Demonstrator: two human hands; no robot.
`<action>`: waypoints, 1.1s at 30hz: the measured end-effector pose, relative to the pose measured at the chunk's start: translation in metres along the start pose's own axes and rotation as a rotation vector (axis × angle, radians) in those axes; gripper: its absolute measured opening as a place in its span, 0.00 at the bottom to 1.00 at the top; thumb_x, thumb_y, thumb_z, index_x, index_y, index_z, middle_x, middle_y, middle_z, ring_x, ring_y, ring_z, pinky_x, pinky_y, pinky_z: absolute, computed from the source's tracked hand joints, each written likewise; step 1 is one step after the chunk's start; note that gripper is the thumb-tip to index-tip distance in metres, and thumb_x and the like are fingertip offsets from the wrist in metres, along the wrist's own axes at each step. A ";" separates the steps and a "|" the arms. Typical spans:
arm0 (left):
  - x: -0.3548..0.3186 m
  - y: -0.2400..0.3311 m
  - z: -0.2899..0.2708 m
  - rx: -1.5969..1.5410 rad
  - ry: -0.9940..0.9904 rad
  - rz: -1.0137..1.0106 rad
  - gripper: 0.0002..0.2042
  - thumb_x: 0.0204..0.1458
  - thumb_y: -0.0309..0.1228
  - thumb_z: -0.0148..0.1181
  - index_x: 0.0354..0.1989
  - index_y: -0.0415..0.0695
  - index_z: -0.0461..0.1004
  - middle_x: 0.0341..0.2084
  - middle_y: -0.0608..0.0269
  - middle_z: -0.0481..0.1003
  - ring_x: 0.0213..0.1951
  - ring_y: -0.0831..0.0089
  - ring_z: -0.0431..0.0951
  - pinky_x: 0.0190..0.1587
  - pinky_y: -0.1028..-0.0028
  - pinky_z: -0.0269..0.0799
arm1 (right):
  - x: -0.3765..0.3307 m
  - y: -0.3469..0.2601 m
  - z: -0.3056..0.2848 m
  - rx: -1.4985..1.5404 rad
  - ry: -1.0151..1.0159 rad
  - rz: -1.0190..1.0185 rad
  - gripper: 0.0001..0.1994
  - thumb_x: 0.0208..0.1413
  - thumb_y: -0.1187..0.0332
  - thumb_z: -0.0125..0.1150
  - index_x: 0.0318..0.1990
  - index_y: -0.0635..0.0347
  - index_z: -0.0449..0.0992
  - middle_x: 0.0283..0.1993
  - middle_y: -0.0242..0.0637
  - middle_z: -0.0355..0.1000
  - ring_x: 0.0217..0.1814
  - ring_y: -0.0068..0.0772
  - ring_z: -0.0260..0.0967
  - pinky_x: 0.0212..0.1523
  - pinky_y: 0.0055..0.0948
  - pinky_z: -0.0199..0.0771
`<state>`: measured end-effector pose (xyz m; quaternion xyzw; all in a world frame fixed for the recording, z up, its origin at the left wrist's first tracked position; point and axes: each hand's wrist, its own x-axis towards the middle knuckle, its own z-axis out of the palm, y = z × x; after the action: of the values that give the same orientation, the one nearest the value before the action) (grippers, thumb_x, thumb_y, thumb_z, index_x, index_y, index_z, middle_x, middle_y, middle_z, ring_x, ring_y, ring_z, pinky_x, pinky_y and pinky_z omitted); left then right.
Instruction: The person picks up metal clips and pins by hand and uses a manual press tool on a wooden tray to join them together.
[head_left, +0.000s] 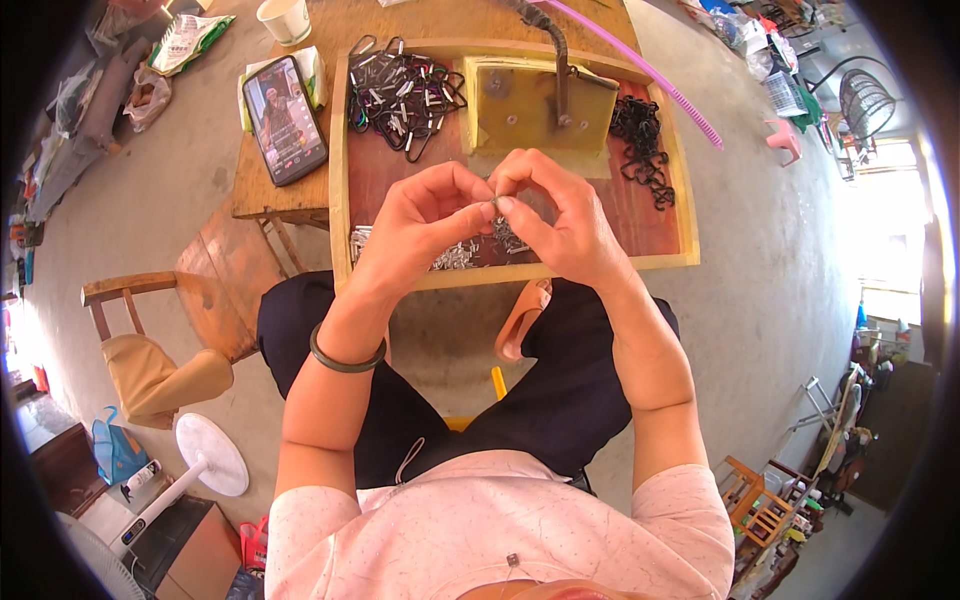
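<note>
Over the near middle of a shallow wooden tray (640, 262), my two hands meet fingertip to fingertip. The fingers of my left hand (432, 208) and those of my right hand (556, 212) are pinched together on something too small to make out. Beneath them lie small silvery metal pieces (456, 257) along the tray's near side. At the tray's far left is a heap of black cord loops with silvery clips (402, 92). A tangle of black cords (642, 150) lies at its right. Between these stands a yellowish block (490, 108) with a dark metal arm reaching over it.
A phone (284, 120) with a lit screen leans left of the tray on the wooden table (250, 185). Behind it stands a paper cup (285, 20). A pink ribbed tube (660, 82) slants past the tray's far right corner. A wooden chair (215, 275) stands at the left.
</note>
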<state>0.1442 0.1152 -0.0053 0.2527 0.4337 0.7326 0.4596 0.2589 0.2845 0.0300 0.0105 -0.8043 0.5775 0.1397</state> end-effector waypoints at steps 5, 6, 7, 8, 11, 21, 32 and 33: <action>-0.001 0.003 0.002 0.030 0.082 0.010 0.04 0.61 0.25 0.64 0.40 0.39 0.76 0.35 0.69 0.79 0.39 0.81 0.78 0.46 0.78 0.74 | 0.002 0.003 0.001 -0.097 0.002 -0.032 0.05 0.61 0.74 0.60 0.43 0.63 0.73 0.38 0.38 0.74 0.41 0.32 0.75 0.47 0.32 0.75; -0.001 0.004 0.001 0.031 0.084 0.007 0.04 0.61 0.25 0.64 0.40 0.39 0.76 0.35 0.69 0.79 0.39 0.81 0.78 0.46 0.78 0.74 | 0.002 0.004 0.002 -0.115 0.010 -0.049 0.05 0.61 0.74 0.60 0.43 0.63 0.73 0.39 0.39 0.75 0.42 0.34 0.76 0.47 0.32 0.75; -0.001 0.005 -0.001 0.072 0.105 0.008 0.03 0.60 0.24 0.63 0.39 0.40 0.75 0.34 0.69 0.78 0.39 0.82 0.78 0.45 0.78 0.73 | 0.002 0.004 0.005 -0.112 0.010 -0.048 0.05 0.61 0.74 0.60 0.43 0.63 0.73 0.39 0.39 0.75 0.42 0.34 0.76 0.47 0.32 0.75; -0.001 0.006 -0.003 0.113 0.126 0.010 0.02 0.60 0.24 0.62 0.39 0.40 0.75 0.33 0.70 0.78 0.39 0.82 0.77 0.45 0.79 0.72 | 0.002 0.005 0.008 -0.168 0.055 -0.062 0.06 0.60 0.74 0.62 0.43 0.62 0.75 0.39 0.38 0.75 0.41 0.37 0.76 0.46 0.34 0.76; -0.003 0.009 -0.010 0.118 0.244 0.105 0.02 0.60 0.24 0.61 0.38 0.42 0.75 0.32 0.71 0.77 0.38 0.83 0.76 0.43 0.81 0.70 | 0.000 0.013 0.006 -0.429 0.085 -0.110 0.06 0.57 0.75 0.65 0.42 0.62 0.77 0.39 0.38 0.75 0.41 0.41 0.75 0.44 0.35 0.75; -0.008 0.021 -0.014 0.236 0.272 0.146 0.01 0.61 0.29 0.59 0.38 0.47 0.74 0.33 0.71 0.76 0.36 0.84 0.73 0.35 0.83 0.63 | -0.009 0.021 0.002 -0.909 -0.080 -0.250 0.05 0.47 0.74 0.68 0.33 0.55 0.84 0.35 0.32 0.71 0.44 0.38 0.70 0.48 0.38 0.71; -0.008 0.019 -0.014 0.248 0.276 0.156 0.02 0.61 0.29 0.59 0.37 0.48 0.74 0.32 0.73 0.76 0.35 0.86 0.73 0.35 0.83 0.63 | 0.000 0.033 0.002 -0.851 0.002 -0.237 0.07 0.49 0.75 0.70 0.36 0.57 0.82 0.36 0.34 0.71 0.41 0.41 0.71 0.45 0.39 0.70; -0.008 0.018 -0.014 0.247 0.280 0.156 0.02 0.61 0.29 0.59 0.38 0.48 0.74 0.32 0.73 0.76 0.35 0.86 0.73 0.35 0.83 0.63 | 0.000 0.033 0.003 -0.858 0.010 -0.242 0.06 0.49 0.75 0.70 0.35 0.57 0.81 0.36 0.34 0.71 0.41 0.41 0.70 0.45 0.39 0.70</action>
<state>0.1289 0.0985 0.0040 0.2356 0.5591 0.7352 0.3024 0.2520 0.2931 -0.0014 0.0428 -0.9634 0.1710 0.2019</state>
